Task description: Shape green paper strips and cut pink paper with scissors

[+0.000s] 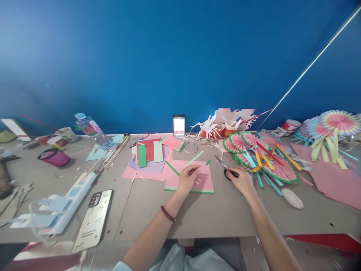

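My left hand [188, 179] is over a pink paper sheet [205, 177] with a green border along its near edge. Its fingers are curled together; whatever they hold, if anything, is too small to make out. A dark green paper strip [172, 168] runs up to that hand on its left side. Beyond the hand lie a pale green strip [195, 158] and a small green scrap [208, 162]. To the right of the sheet, my right hand [243, 181] grips the black handles of a pair of scissors [222, 162], blades pointing away toward the wall.
Pleated paper fans [262, 150] crowd the right, with a white mouse [292, 198] nearby. Coloured papers [149, 150] and a pink folded strip bundle [172, 143] lie behind. On the left are a phone [94, 218], a power strip [75, 195] and a tilted bottle [94, 130].
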### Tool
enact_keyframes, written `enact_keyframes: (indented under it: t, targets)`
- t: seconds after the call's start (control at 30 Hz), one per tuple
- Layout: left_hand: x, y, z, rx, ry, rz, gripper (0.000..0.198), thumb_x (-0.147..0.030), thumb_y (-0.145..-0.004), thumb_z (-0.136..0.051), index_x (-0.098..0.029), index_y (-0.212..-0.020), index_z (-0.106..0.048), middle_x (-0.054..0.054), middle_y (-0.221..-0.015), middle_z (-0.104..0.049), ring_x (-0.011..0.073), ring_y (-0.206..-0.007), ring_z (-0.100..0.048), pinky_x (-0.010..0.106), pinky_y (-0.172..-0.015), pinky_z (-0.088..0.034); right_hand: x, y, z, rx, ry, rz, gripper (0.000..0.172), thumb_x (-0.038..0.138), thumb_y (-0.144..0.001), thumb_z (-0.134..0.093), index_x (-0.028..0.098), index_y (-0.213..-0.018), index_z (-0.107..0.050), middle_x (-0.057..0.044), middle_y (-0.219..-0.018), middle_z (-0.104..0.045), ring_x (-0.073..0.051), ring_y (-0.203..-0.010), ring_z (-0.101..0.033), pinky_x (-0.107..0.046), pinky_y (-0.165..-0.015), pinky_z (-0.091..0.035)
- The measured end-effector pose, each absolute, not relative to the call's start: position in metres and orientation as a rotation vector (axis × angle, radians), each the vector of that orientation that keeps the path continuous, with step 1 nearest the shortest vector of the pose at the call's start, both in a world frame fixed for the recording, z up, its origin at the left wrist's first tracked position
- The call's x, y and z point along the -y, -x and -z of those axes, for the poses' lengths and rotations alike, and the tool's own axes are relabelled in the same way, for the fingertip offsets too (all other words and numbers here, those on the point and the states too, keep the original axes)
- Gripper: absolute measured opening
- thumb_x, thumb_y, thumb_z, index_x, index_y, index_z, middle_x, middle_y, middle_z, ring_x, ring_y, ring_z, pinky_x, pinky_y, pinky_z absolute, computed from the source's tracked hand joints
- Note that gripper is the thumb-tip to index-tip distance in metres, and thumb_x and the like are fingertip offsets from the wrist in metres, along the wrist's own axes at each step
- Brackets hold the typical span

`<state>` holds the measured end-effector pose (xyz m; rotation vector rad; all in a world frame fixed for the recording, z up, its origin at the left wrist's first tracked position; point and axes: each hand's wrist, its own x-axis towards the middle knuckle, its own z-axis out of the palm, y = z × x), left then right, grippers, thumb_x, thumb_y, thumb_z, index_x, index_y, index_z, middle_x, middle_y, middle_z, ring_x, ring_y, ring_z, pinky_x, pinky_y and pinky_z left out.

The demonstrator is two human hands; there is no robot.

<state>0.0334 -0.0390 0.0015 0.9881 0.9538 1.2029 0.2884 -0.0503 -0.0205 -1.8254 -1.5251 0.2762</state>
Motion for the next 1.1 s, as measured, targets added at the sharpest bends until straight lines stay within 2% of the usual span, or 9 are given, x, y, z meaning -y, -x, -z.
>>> enact_keyframes:
  t: [0.07,0.2,0.27,0.33,0.43,0.57,0.77,0.9,1.1]
  targets:
    - [0.038,-0.034,-0.001,-0.937,-0.962,-1.194,0.047,-0.049,-0.061,-0.085,-0.015,-0.09,-0.071,-0.001,-0.067,-0.063,0.0112,-0.053,-0.056,0.025,-0.048,-0.05,0.051,-0.284,0.017,1.547,1.807,-0.204,0.03,0.04,-0.072,-0.054,0.021,-0.076,-0.076,-0.01,-0.084,-0.071,-0.027,-0.077,-0.066,-0.04,-0.078,-0.052]
    - [0.038,-0.035,-0.001,-0.965,-1.025,-1.221,0.044,-0.049,-0.058,-0.086,-0.017,-0.076,-0.064,-0.001,-0.066,-0.061,0.011,-0.055,-0.056,0.024,-0.051,-0.048,0.058,-0.263,0.0,1.564,1.664,-0.121,0.028,0.042,-0.079,-0.054,0.021,-0.078,-0.073,-0.012,-0.091,-0.069,-0.027,-0.089,-0.062,-0.042,-0.087,-0.048]
    - [0.04,-0.037,-0.001,-1.012,-1.154,-1.245,0.038,-0.048,-0.063,-0.084,-0.017,-0.074,-0.064,0.0,-0.069,-0.063,0.0112,-0.059,-0.056,0.024,-0.056,-0.047,0.063,-0.246,-0.011,1.595,1.576,-0.401,0.029,0.046,-0.081,-0.057,0.021,-0.078,-0.071,-0.009,-0.085,-0.068,-0.023,-0.078,-0.06,-0.038,-0.079,-0.048]
    - [0.043,-0.037,-0.001,-1.036,-1.317,-1.261,0.034,-0.048,-0.07,-0.081,-0.017,-0.076,-0.067,0.001,-0.071,-0.064,0.0121,-0.061,-0.056,0.025,-0.06,-0.046,0.067,-0.231,-0.022,1.556,1.531,-0.878,0.036,0.054,-0.082,-0.059,0.02,-0.078,-0.069,-0.005,-0.072,-0.063,-0.018,-0.066,-0.056,-0.033,-0.068,-0.046]
    - [0.049,-0.036,-0.002,-1.034,-1.512,-1.291,0.033,-0.05,-0.077,-0.076,-0.018,-0.082,-0.069,0.001,-0.072,-0.064,0.0138,-0.063,-0.055,0.028,-0.062,-0.045,0.069,-0.215,-0.033,1.322,1.4,-1.5,0.048,0.066,-0.075,-0.066,0.018,-0.077,-0.068,-0.001,-0.063,-0.058,-0.013,-0.055,-0.048,-0.028,-0.054,-0.038]
    - [0.051,-0.034,-0.004,-1.021,-1.609,-1.306,0.034,-0.053,-0.081,-0.073,-0.019,-0.084,-0.069,0.001,-0.071,-0.061,0.0142,-0.064,-0.054,0.028,-0.063,-0.044,0.066,-0.209,-0.036,1.054,1.242,-1.833,0.048,0.061,-0.06,-0.084,0.017,-0.072,-0.069,-0.001,-0.065,-0.06,-0.01,-0.054,-0.047,-0.025,-0.052,-0.036]
    - [0.05,-0.034,-0.002,-1.021,-1.613,-1.27,0.032,-0.051,-0.08,-0.075,-0.02,-0.083,-0.069,0.001,-0.071,-0.059,0.0148,-0.064,-0.051,0.029,-0.063,-0.043,0.061,-0.211,-0.035,0.988,1.275,-1.857,0.038,0.052,-0.053,-0.09,0.021,-0.069,-0.073,0.001,-0.059,-0.058,-0.011,-0.054,-0.045,-0.026,-0.053,-0.036]
    - [0.05,-0.034,-0.002,-1.032,-1.6,-1.212,0.035,-0.054,-0.079,-0.074,-0.02,-0.085,-0.069,0.0,-0.071,-0.058,0.0145,-0.065,-0.051,0.028,-0.064,-0.044,0.058,-0.215,-0.036,1.017,1.303,-1.829,0.038,0.048,-0.049,-0.092,0.021,-0.068,-0.072,0.001,-0.062,-0.059,-0.01,-0.055,-0.046,-0.027,-0.056,-0.037]
    - [0.05,-0.034,-0.004,-0.98,-1.575,-1.222,0.033,-0.052,-0.078,-0.075,-0.02,-0.085,-0.069,0.0,-0.071,-0.058,0.0137,-0.064,-0.05,0.027,-0.063,-0.044,0.05,-0.219,-0.043,1.276,1.356,-1.686,0.044,0.053,-0.057,-0.086,0.017,-0.076,-0.07,0.001,-0.07,-0.06,-0.01,-0.061,-0.046,-0.027,-0.06,-0.036]
